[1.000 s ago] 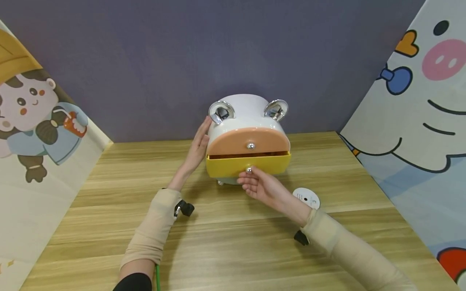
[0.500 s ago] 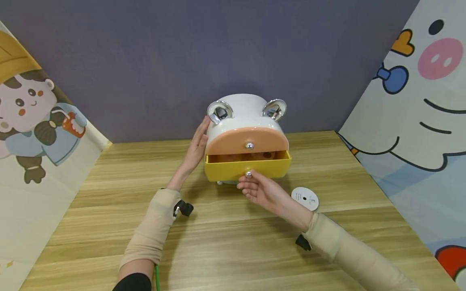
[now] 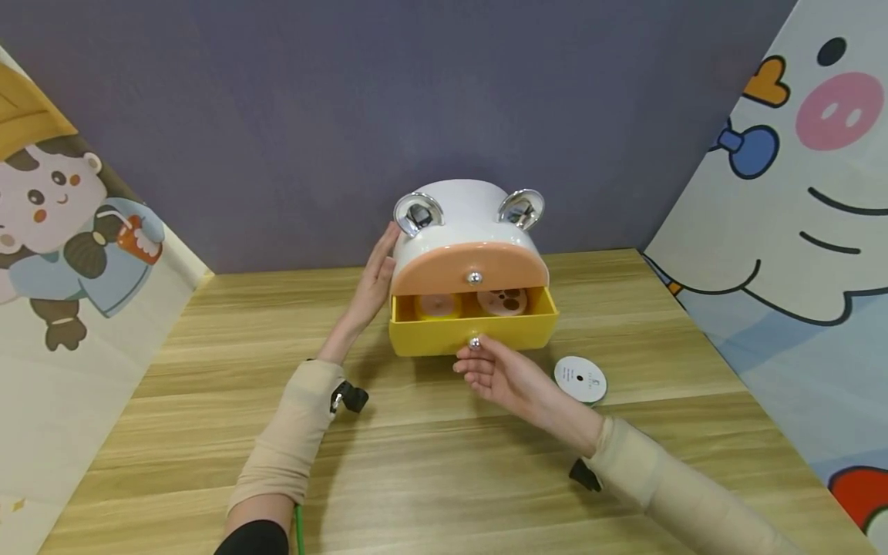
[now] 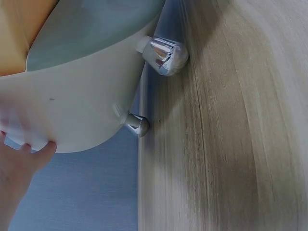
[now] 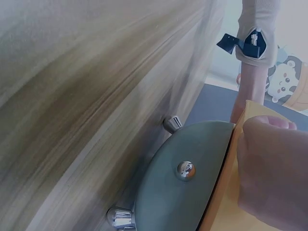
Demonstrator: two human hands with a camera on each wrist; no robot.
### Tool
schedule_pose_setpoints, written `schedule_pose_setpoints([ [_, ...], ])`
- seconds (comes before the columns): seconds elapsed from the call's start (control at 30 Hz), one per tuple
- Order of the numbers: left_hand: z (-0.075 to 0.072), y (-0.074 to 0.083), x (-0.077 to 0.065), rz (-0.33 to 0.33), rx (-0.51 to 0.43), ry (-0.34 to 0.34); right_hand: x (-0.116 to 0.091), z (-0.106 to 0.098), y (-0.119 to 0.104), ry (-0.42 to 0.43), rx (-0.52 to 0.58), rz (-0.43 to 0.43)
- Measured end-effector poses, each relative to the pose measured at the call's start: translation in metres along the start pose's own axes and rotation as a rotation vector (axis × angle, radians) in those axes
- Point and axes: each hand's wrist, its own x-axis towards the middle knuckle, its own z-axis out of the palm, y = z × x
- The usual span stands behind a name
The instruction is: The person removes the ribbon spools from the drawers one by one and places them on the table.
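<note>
Apparently drawer-opening: right hand (image 3: 512,378) is pinching knob (image 3: 475,342) of 1 yellow drawer (image 3: 426,340), unclenched left hand (image 3: 371,288) is bracing white cabinet (image 3: 463,204) at left, steady nearward pull seemingly needed next.

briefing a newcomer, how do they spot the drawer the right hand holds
On the wooden table stands a rounded white cabinet with silver ears. Its yellow drawer sits between a peach front above and a grey-green front below; it alone stands open.

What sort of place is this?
Probably an indoor tabletop booth set up for recording, though I can't confirm that. Cartoon-printed side panels flank the work area, a plain grey-blue backdrop closes the back, and a black device sits at the left wrist.
</note>
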Motion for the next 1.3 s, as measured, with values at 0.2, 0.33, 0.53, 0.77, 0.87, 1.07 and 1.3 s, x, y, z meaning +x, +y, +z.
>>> schedule_pose_setpoints([
  [0.2, 0.001, 0.001, 0.000, -0.003, -0.005, -0.003, -0.006, 0.000, 0.003, -0.016, 0.000, 0.001],
  [0.33, 0.001, 0.000, -0.001, -0.007, 0.002, -0.003, -0.012, 0.000, 0.006, -0.024, 0.002, 0.006],
  [0.53, 0.001, 0.001, -0.001, -0.013, 0.014, -0.001, -0.017, 0.001, 0.010, -0.046, 0.012, 0.018],
  [0.77, 0.000, 0.003, 0.000, -0.015, 0.014, -0.002, -0.024, 0.002, 0.013, -0.058, 0.009, 0.023],
  [0.87, 0.000, 0.002, 0.000, -0.016, 0.012, -0.001, -0.026, 0.002, 0.015, -0.066, 0.012, 0.031],
  [1.07, 0.000, 0.001, 0.000, -0.020, 0.013, 0.002, -0.031, 0.004, 0.017, -0.060, 0.021, 0.049],
  [1.3, 0.000, 0.001, 0.000, -0.013, 0.001, -0.001, -0.036, 0.005, 0.020, -0.049, 0.002, 0.049],
])
